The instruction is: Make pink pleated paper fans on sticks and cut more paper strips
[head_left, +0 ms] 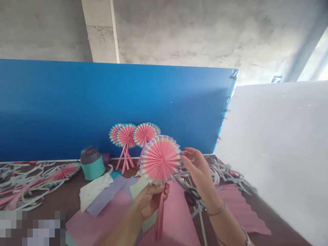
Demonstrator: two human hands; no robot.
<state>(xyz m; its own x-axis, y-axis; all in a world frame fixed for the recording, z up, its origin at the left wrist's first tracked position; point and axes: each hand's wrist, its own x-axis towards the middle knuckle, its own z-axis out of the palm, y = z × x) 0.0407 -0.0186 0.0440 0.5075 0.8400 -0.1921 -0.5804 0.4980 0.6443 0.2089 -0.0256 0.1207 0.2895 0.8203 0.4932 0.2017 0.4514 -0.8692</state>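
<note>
Fan [163, 160] at centre looks formed, any work left unclear; left hand [151, 201] grips its handle [160, 217]; right hand [199, 172] is at its rim [163, 138], pinch uncertain.

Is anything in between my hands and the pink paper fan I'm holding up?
Nothing visible. Your left hand grips the pink paper fan by its handle, and your right hand is at its rim. More fans stand behind it, by the blue board.
</note>
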